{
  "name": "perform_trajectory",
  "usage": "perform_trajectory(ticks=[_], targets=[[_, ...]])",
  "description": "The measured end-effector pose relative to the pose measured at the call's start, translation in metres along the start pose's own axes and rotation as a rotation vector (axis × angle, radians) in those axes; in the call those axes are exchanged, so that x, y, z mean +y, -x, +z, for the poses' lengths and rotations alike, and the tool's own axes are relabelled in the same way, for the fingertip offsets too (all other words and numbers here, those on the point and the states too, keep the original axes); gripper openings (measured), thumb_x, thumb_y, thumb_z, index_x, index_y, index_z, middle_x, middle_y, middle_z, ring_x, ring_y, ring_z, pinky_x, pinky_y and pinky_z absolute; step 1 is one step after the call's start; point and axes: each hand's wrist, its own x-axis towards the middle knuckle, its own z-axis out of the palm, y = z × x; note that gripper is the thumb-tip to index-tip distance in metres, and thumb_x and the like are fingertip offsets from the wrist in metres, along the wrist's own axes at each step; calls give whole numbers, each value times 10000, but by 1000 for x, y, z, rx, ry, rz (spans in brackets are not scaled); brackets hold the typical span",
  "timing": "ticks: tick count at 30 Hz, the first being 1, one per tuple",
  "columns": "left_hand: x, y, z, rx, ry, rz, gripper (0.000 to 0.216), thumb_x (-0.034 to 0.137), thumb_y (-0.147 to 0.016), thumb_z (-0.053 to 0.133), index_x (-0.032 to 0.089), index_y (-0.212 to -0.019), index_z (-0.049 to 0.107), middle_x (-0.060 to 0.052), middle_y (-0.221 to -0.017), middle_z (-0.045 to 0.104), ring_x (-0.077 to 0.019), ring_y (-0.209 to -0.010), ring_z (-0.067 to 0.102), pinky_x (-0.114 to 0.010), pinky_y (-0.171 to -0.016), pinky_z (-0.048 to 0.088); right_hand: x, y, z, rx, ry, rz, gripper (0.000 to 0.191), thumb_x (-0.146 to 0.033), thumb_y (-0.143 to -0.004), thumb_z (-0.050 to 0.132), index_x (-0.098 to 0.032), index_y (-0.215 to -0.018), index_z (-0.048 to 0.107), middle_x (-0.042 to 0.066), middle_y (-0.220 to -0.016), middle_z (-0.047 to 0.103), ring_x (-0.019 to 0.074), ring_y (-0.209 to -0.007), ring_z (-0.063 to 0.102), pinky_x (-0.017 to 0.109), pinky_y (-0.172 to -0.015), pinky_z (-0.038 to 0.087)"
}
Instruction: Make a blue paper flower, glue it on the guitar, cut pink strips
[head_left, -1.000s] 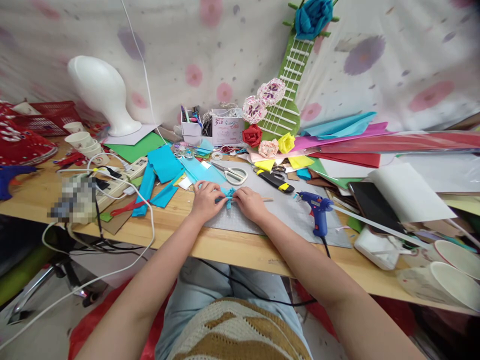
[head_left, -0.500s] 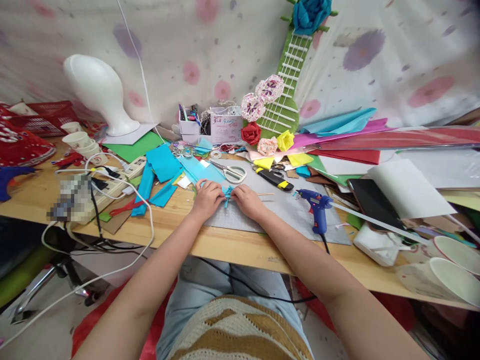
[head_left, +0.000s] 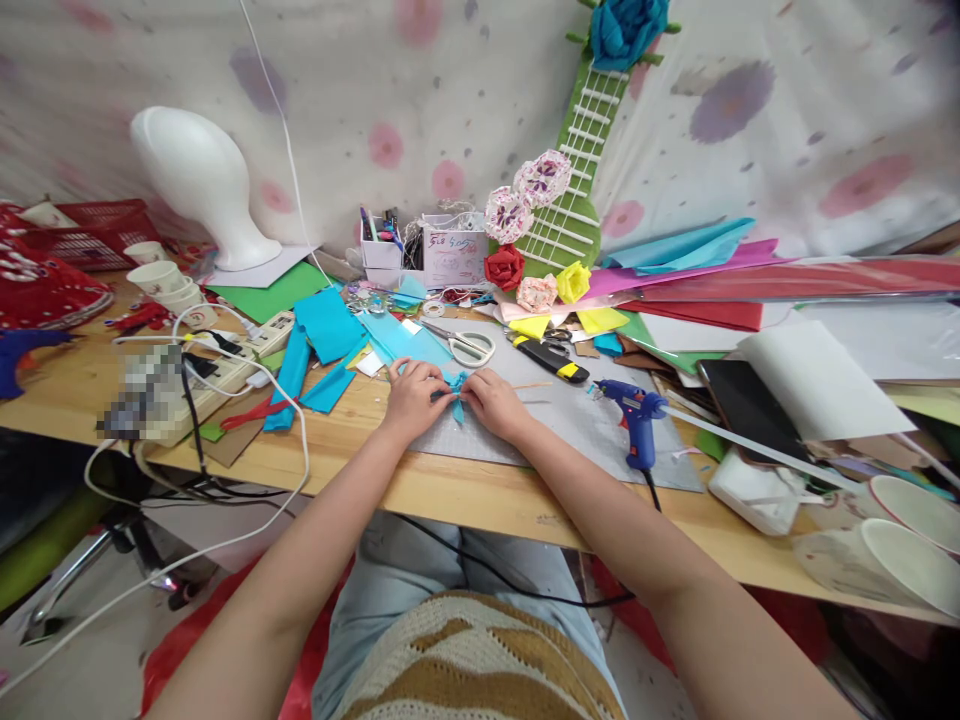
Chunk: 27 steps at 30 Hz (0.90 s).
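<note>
Between my two hands, just above the grey cutting mat (head_left: pixel 495 440), is a small gathered piece of blue crepe paper (head_left: pixel 457 383) with a loose end hanging down. My left hand (head_left: pixel 414 398) pinches its left side, fingertips pressed together. From the right, my right hand (head_left: pixel 491 402) grips the same paper. A thin wooden stick (head_left: pixel 531 385) points out to the right behind my right hand; whether the paper is wrapped on it is hidden by my fingers. Scissors with white handles (head_left: pixel 472 348) lie just beyond my hands.
A blue glue gun (head_left: pixel 636 415) stands right of the mat, near a yellow-black utility knife (head_left: pixel 551 358). Blue paper strips (head_left: pixel 330 325) and a power strip (head_left: pixel 217 375) lie left. At the back are a white foam head (head_left: pixel 199 180) and a green flower-decorated guitar (head_left: pixel 577 190). Paper cups (head_left: pixel 904 560) sit front right.
The blue paper has shifted slightly between my fingers, and its hanging end looks wider now. Both hands stay nearly in the same place.
</note>
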Motion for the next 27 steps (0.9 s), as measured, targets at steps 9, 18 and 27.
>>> perform_trajectory(ticks=[9,18,27], targets=[[1,-1,-1,-23,-34,28,110,286,-814,578,225,-743,636,-35,-910,637,-202,-935,529,-454,-996,243,-1,2,-5,-17,5,38,48,-177,-841,529,-178,-862,571,70,-865,586,185,-849,518,292,-752,416],[3,0,-2,0,-56,49,101,326,-769,633,227,-754,626,-30,-900,632,-203,-931,530,-452,-1003,236,-2,1,-6,-2,79,0,115,-192,-877,474,-180,-802,559,70,-819,580,185,-814,509,286,-722,406],[2,-2,-4,-4,-46,78,80,259,-793,609,218,-725,608,-14,-864,649,-183,-900,551,-434,-985,262,-2,1,-5,-8,174,-96,196,-191,-901,430,-198,-871,624,60,-842,597,170,-798,493,265,-699,368]])
